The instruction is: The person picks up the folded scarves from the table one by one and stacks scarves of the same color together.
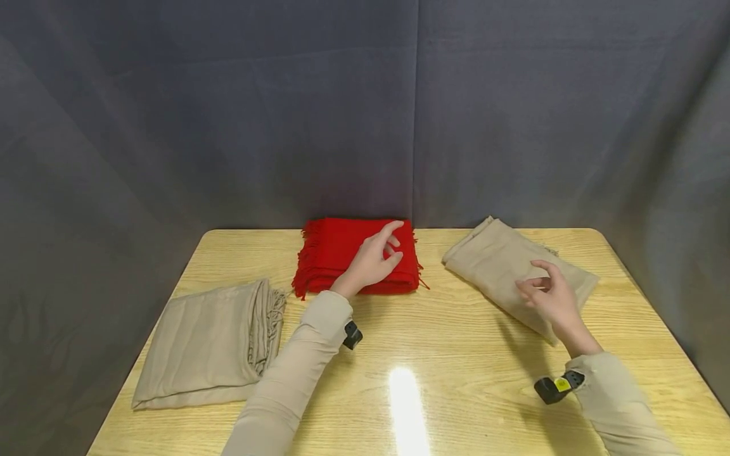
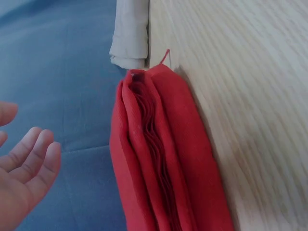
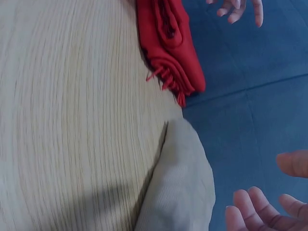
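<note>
On worktop [image 1: 456, 342], middle cloth [image 1: 339, 247] is lying before curtain [image 1: 285, 114]. Left cloth [image 1: 199, 345] is lying left of and before middle cloth; right cloth [image 1: 493, 266] is lying right of middle cloth. Left hand [image 1: 372, 258] is hovering above middle cloth; right hand [image 1: 552, 299] is hovering right of it, above right cloth.

A person's pale-sleeved left arm [image 1: 291, 386] and right arm [image 1: 618, 402] reach forward, the left hand [image 1: 373, 256] farther out, its index finger [image 1: 391, 227] foremost and thumb [image 1: 393, 258] set apart; the right hand [image 1: 550, 294] hovers well apart from it, fingers [image 3: 252, 210] loosely bent.
</note>
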